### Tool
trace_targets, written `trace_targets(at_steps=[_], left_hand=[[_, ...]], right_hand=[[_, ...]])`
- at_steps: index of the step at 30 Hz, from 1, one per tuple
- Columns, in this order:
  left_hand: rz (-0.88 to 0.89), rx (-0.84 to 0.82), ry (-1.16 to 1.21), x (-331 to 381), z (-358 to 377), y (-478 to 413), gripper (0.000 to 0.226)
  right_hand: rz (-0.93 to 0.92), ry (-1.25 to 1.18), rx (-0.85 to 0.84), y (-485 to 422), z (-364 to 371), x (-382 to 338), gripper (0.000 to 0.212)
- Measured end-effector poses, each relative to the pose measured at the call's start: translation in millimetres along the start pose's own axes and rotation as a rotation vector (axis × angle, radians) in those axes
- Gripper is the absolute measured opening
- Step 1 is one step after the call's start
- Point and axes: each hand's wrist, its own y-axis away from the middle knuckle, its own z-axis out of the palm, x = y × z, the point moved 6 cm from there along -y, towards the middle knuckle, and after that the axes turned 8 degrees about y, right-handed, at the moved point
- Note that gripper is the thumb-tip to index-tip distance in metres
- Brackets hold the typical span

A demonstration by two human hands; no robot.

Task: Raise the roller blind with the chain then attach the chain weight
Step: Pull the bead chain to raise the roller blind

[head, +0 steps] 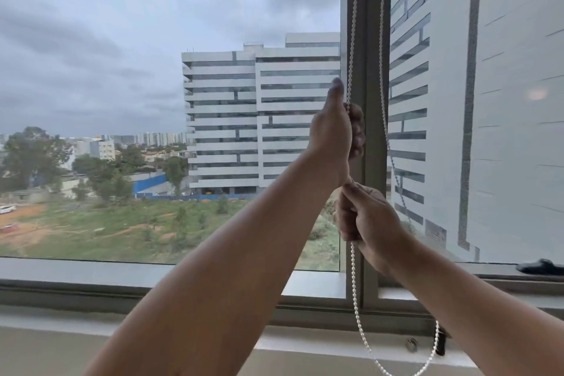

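A white bead chain (355, 284) hangs in a loop in front of the grey window mullion (370, 40). Its left strand runs down through both my fists. My left hand (332, 134) is the higher one, closed around that strand with the thumb pointing up. Directly below it, my right hand (366, 220) grips the same strand. The right strand of the chain (385, 101) hangs free and curves past my right wrist. The loop's bottom leaves the frame near the lower edge. The roller blind itself is out of view. A small dark piece (439, 345) sits on the chain near the sill; I cannot tell what it is.
The window sill (152, 275) runs across the lower frame, with a white ledge (305, 342) below it. A small metal fitting (412, 344) is on the ledge near the chain. A dark object (540, 267) lies on the sill at far right. Buildings stand outside the glass.
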Motion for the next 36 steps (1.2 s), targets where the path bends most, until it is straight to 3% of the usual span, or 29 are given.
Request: trace_targets(at_steps=[6, 12, 14, 17, 19, 23, 26, 30, 36], left_hand=[[-0.031, -0.014, 0.043, -42.3, -16.0, 15.1, 0.056], [-0.208, 0.080, -0.335, -141.5, -68.7, 45.7, 0.053], [-0.165, 0.108, -0.479, -154.2, -80.7, 56.4, 0.052], [-0.086, 0.125, -0.488, -159.3, -87.3, 62.0, 0.058], [-0.092, 0.141, -0.466, -160.7, -89.4, 60.9, 0.058], [-0.099, 0.137, -0.389, -160.8, -89.6, 63.5, 0.055], [-0.061, 0.151, -0.351, -154.9, -86.9, 68.2, 0.057], [-0.036, 0.112, -0.228, -154.8, -79.6, 74.9, 0.063], [-0.078, -0.142, -0.205, -157.7, -83.9, 68.5, 0.043]], right_hand=[[0.043, -0.036, -0.025, 26.4, 2.2, 22.0, 0.050], [0.318, 0.075, -0.108, 70.7, 5.1, 123.1, 0.050], [0.387, 0.144, -0.209, 78.0, 4.3, 138.7, 0.046], [0.408, 0.278, -0.332, 73.8, 1.0, 134.5, 0.028], [0.434, 0.204, -0.208, 58.5, -11.5, 122.0, 0.017], [0.319, -0.007, 0.118, 18.1, -38.1, 64.0, 0.023], [0.267, -0.178, 0.113, 0.1, -33.8, 24.3, 0.036], [0.208, -0.220, 0.098, -6.1, -17.7, 10.5, 0.035], [0.065, -0.214, 0.103, 2.1, -14.8, 9.0, 0.037]])
